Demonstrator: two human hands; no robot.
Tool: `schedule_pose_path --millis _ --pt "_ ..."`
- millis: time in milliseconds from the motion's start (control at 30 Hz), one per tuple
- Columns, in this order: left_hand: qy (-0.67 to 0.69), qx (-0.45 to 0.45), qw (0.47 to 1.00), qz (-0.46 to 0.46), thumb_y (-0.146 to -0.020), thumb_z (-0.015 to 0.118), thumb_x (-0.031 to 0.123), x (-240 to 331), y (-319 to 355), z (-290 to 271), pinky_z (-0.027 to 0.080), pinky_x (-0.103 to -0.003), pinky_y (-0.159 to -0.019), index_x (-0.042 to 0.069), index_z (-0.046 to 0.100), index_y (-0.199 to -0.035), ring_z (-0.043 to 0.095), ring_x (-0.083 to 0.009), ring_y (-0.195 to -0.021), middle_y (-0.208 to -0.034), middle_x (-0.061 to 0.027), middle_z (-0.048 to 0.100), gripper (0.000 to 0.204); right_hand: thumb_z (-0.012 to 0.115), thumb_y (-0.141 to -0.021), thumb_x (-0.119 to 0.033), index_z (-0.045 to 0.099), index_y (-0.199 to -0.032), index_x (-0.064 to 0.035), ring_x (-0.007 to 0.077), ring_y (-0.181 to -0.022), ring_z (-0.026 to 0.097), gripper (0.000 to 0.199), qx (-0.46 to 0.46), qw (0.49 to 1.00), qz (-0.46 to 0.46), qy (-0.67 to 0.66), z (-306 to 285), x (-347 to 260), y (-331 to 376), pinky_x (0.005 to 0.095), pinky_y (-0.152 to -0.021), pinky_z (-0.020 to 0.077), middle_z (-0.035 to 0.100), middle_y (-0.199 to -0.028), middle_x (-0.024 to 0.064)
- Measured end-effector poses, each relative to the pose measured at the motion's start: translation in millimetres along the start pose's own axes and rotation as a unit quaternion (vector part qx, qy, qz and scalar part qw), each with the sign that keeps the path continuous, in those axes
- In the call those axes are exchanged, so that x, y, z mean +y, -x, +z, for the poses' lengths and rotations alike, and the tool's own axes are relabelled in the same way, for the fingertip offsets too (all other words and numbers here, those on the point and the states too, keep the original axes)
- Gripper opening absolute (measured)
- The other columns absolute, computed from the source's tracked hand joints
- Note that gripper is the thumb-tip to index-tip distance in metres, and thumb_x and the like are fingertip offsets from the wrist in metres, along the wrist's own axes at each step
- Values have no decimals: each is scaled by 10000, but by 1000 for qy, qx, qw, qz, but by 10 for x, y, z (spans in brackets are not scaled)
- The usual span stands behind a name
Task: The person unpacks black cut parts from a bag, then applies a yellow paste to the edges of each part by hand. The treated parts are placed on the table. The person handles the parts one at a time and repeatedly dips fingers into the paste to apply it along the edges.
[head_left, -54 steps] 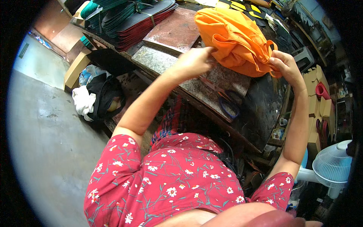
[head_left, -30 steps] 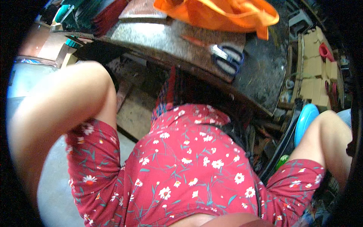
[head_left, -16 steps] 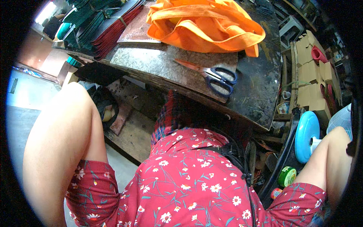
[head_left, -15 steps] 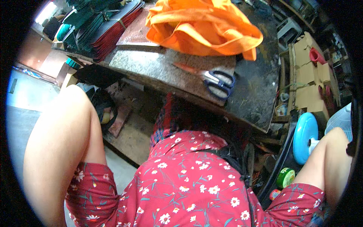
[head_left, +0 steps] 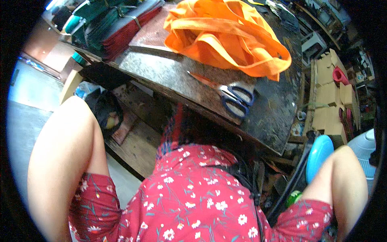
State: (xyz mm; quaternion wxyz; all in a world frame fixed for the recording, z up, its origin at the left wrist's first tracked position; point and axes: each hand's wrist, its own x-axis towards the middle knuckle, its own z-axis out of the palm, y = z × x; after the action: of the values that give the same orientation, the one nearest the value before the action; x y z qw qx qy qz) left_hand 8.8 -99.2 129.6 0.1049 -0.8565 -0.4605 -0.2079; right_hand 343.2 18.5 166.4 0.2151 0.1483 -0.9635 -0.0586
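Neither hand is seen: both upper arms are raised at the picture's lower corners, the left arm point(head_left: 60, 169) at eight o'clock and the right arm point(head_left: 342, 181) at four o'clock, and the forearms pass out of view. Whether the hands are clenched, released or grasping anything cannot be told.

The crumpled orange fabric bag with long flat straps point(head_left: 225, 34) is left lying on the dark, worn worktop point(head_left: 274, 109), at twelve o'clock in the picture, touched by nothing. It is slumped flat with its straps looped loosely over it, as would be expected of soft cloth set down without support. What is inside it, if anything, is hidden by the folds.

Just beside its near edge, toward five o'clock from the bag, a pair of blue-handled scissors with reddish blades point(head_left: 229, 94) is laid flat, handles turned toward the person, so that it is probably kept within easy reach. The scissors are apart from the bag, though only narrowly.

At eleven o'clock, a stack of flat green and dark red sheets point(head_left: 109, 24) is piled on the far end of the bench. At three o'clock, open brown cardboard boxes point(head_left: 330, 101) are stood beside the bench; reddish items are held in them, too small to identify. A round blue plastic lid or seat point(head_left: 320, 155) is seen below them.
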Motion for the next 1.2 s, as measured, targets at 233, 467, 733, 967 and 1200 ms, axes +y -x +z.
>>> schedule_pose_path --millis 233,467,733,967,1200 --pt "9 71 997 -11 -800 704 120 1 13 -80 462 -411 -970 82 630 -1123 580 -297 -1096 -1194 -133 608 334 677 -856 -133 614 -1223 -36 241 -1084 632 385 167 962 214 14 -318 825 -46 349 -955 490 649 -1206 108" --pt "43 296 954 -15 -786 718 132 -211 -157 124 453 -420 -990 92 621 -1131 569 -307 -1127 -1224 -136 595 360 784 -710 -210 573 -1303 -89 291 -1172 553 641 20 978 209 -14 1547 890 -489 407 -1026 433 621 -1244 97" --pt "-61 22 988 -142 -825 685 246 -510 -398 1743 458 -433 -897 138 646 -995 585 -280 -1038 -1038 -77 634 205 767 -678 -243 643 -939 -192 170 -1045 562 293 -96 962 178 185 1654 1120 70 393 -967 381 650 -1042 -53" --pt "88 125 987 -40 -880 640 237 -447 -517 1550 459 -410 -752 72 580 -862 579 -322 -853 -811 -106 582 177 715 -796 -286 667 -891 -125 228 -1074 588 193 -139 955 243 99 1145 1144 609 521 -1058 345 680 -1029 -11" --pt "234 -42 971 33 -812 737 301 171 -66 835 440 -399 -623 81 581 -826 567 -313 -715 -739 -82 552 270 714 -796 -475 695 -866 -39 235 -921 659 442 6 868 337 -363 266 905 852 505 -1028 390 723 -924 105"
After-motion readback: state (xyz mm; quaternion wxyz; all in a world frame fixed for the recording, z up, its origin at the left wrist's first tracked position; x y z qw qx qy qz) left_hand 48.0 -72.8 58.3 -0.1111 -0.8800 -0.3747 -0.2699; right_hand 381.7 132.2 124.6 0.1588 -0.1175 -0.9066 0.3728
